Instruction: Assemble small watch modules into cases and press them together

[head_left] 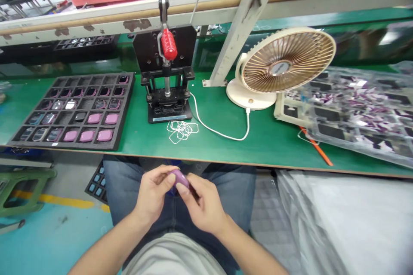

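Observation:
Both hands are held over my lap, below the bench edge. My left hand (154, 193) and my right hand (201, 204) pinch a small rounded purple piece (179, 179) between their fingers and thumbs. It looks like a smartwatch casing, and the fingers hide part of it. Neither hand touches the bench. The nearest things on the bench are a small tangle of thin white loops (180, 132) and a black foam tray (24, 139) holding several pink and dark watch-like pieces in square pockets.
A black bench press (166, 73) with a red handle stands on the green bench (258, 150). To its right are a cream fan (284, 62), a white cable (222, 124), an orange-handled tool (318, 148) and a clear bag of parts (355, 111). A white sheet (338, 223) hangs at lower right.

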Available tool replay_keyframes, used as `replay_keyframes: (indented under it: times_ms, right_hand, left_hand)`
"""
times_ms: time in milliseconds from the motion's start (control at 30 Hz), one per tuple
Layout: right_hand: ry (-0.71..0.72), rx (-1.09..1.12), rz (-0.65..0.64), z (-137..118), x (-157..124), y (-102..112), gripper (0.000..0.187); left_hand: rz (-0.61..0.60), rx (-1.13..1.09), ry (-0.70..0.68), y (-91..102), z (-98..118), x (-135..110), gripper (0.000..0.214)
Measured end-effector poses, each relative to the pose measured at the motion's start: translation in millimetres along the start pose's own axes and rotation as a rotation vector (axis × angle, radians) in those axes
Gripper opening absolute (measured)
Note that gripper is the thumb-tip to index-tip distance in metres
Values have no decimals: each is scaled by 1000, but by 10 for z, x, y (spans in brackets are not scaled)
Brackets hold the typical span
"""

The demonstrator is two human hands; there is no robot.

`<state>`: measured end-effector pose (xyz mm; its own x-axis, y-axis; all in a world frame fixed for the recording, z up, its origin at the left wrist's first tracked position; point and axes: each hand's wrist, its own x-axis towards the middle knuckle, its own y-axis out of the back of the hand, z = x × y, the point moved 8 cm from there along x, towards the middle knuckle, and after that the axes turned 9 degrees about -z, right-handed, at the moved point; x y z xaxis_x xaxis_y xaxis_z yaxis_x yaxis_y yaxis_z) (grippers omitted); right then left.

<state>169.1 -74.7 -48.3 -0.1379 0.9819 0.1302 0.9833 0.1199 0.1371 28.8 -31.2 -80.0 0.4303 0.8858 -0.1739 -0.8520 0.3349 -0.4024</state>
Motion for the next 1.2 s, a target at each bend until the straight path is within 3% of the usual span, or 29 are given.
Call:
replay_keyframes:
  times_ms: [67, 133, 267, 367, 433, 467, 533, 600, 667, 733, 833, 933, 1033, 1100, 1133, 1200]
  right_hand:
    - [-243, 410, -51, 227, 3, -86, 48]
    - [-398, 681, -124, 321, -23, -200, 53]
    - [-582, 960, -197, 384, -103, -382, 57]
    - [-674, 916, -264, 393, -103, -450, 65]
    - [-572, 598, -245, 272, 91, -240, 68]
    - [-449, 374, -183, 114, 264, -33, 69]
    - [-87, -83, 5, -465, 662, 444, 61]
    - [320, -460, 175, -1188, 997, 781, 40]
    - [624, -800, 246, -1725, 1289, 884, 27]
    - [770, -1092, 231, -1970, 1588, 839, 41]
    - [840, -1292, 190, -2049, 1937, 761, 27]
    - [858, -1175, 223, -2206, 2127, 842, 25]
    - [837, -1008, 436, -2470, 2151, 1078, 33]
    - [808, -966, 591, -2493, 2032, 1176, 29]
    - [766, -981, 570, -2399, 1983, 1149, 29]
    - [627, -1066, 343, -1976, 1928, 960, 32]
  left_hand:
    - [-95, 142, -18, -22, 72, 40, 42]
    - [-182, 385, -158, -50, 258, 70, 56]
    - [-386, 880, -628, -261, 654, -63, 40]
    - [-421, 992, -791, -303, 803, -165, 35]
    - [-317, 1018, -771, -219, 895, -109, 26]
    - [-240, 1021, -747, -153, 951, -45, 21]
    - [-83, 1015, -701, -16, 1074, 148, 15]
    - [17, 1020, -693, 56, 1195, 403, 18]
    - [37, 1046, -718, 41, 1283, 690, 22]
    - [24, 1073, -744, -1, 1319, 958, 17]
    - [-1, 1103, -753, -22, 1285, 1226, 12]
    - [-14, 1122, -737, 20, 1222, 1312, 13]
    - [-15, 1117, -723, 64, 1220, 1283, 14]
    - [13, 1099, -721, 105, 1267, 1221, 14]
    - [40, 1086, -722, 139, 1299, 1178, 14]
    - [109, 1056, -722, 236, 1356, 1076, 15]
